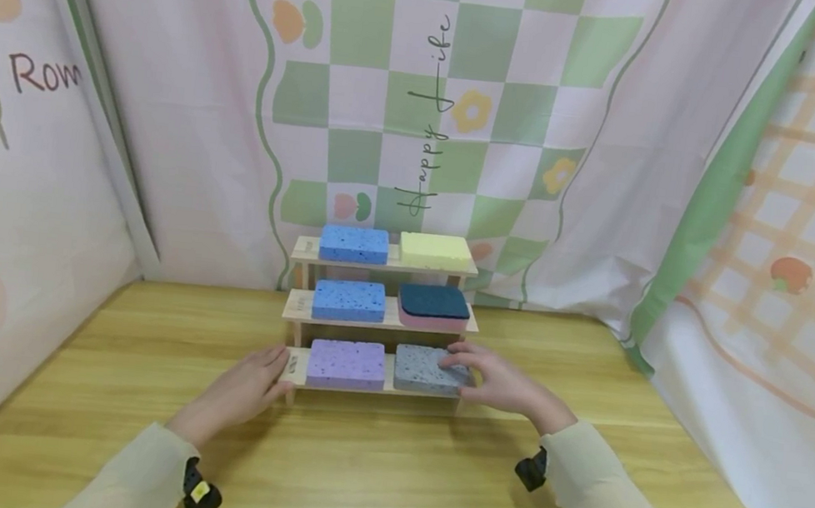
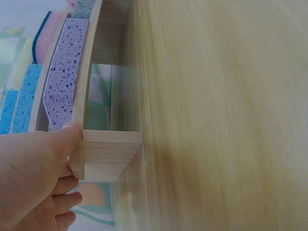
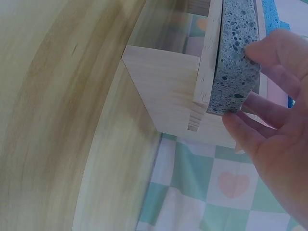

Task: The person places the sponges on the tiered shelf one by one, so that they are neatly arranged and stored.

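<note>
A three-tier wooden rack (image 1: 298,307) bears two sponges on each tier. My left hand (image 1: 245,386) grips the left end of its lowest tier, thumb at the front edge and fingers around the board in the left wrist view. Beside it lies a purple sponge (image 1: 346,364). My right hand (image 1: 502,382) holds the right end of a grey sponge (image 3: 236,57) on the same tier, one finger on its top and the thumb at its end. The grey sponge rests flat on the board, its right end partly hidden by the fingers.
Blue sponges (image 1: 349,301) lie left on the middle and top tiers. A pink sponge with a dark scouring layer (image 1: 435,306) lies middle right, a yellow sponge (image 1: 435,251) top right. The rack stands on a wooden table (image 1: 367,476) before a checkered curtain (image 1: 417,104).
</note>
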`<control>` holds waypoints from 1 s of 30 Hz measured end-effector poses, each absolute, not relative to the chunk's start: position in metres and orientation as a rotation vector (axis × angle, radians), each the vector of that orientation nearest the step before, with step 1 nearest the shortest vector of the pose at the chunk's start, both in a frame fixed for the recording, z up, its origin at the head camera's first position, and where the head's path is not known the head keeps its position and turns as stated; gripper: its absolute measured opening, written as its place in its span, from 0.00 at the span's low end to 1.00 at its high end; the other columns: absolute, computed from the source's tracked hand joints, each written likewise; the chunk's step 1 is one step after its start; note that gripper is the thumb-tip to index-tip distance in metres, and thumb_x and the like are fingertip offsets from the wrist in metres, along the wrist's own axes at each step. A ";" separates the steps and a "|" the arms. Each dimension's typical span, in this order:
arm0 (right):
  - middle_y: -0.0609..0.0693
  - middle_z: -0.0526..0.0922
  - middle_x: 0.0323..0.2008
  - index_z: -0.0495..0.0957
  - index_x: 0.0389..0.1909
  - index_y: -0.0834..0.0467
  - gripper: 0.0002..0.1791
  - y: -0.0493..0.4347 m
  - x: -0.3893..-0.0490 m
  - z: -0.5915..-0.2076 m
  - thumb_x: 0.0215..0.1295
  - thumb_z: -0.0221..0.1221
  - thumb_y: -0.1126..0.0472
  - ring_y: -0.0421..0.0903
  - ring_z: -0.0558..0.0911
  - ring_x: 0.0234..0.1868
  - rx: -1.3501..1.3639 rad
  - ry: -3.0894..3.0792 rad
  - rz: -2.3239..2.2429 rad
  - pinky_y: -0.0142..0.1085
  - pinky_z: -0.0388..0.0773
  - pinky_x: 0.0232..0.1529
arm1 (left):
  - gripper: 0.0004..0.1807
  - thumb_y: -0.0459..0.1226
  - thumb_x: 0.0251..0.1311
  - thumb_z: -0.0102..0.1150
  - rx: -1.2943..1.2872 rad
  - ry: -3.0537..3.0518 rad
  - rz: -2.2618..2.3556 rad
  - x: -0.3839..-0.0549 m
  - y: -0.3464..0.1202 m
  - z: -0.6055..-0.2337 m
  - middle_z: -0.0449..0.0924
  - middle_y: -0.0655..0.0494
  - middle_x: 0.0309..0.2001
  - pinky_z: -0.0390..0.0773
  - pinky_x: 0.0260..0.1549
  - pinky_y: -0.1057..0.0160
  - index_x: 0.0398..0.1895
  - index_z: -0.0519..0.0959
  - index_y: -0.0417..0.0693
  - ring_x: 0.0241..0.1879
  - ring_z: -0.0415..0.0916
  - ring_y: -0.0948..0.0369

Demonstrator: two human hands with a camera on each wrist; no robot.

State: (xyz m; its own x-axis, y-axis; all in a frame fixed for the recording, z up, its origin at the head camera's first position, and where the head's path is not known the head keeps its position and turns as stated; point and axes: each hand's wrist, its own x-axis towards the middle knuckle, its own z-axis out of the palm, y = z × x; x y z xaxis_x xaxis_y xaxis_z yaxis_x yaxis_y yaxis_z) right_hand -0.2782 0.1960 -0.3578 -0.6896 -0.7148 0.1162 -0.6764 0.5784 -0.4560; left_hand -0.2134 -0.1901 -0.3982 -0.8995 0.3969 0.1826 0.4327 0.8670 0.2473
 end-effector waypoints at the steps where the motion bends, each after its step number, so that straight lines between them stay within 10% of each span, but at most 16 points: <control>1: 0.65 0.63 0.62 0.74 0.54 0.60 0.22 0.196 -0.278 -0.358 0.56 0.58 0.68 0.64 0.61 0.62 -1.205 2.719 -0.727 0.57 0.65 0.55 | 0.30 0.43 0.68 0.46 -0.650 -2.914 -0.430 -0.213 -0.190 -0.398 0.55 0.32 0.64 0.54 0.62 0.46 0.63 0.59 0.26 0.63 0.54 0.41; 30: 0.61 0.72 0.52 0.76 0.51 0.66 0.21 0.193 -0.278 -0.358 0.52 0.58 0.72 0.58 0.71 0.53 -1.416 2.801 -0.596 0.50 0.72 0.49 | 0.30 0.42 0.68 0.46 -0.646 -2.917 -0.446 -0.212 -0.192 -0.398 0.55 0.32 0.65 0.54 0.62 0.46 0.63 0.59 0.26 0.64 0.53 0.41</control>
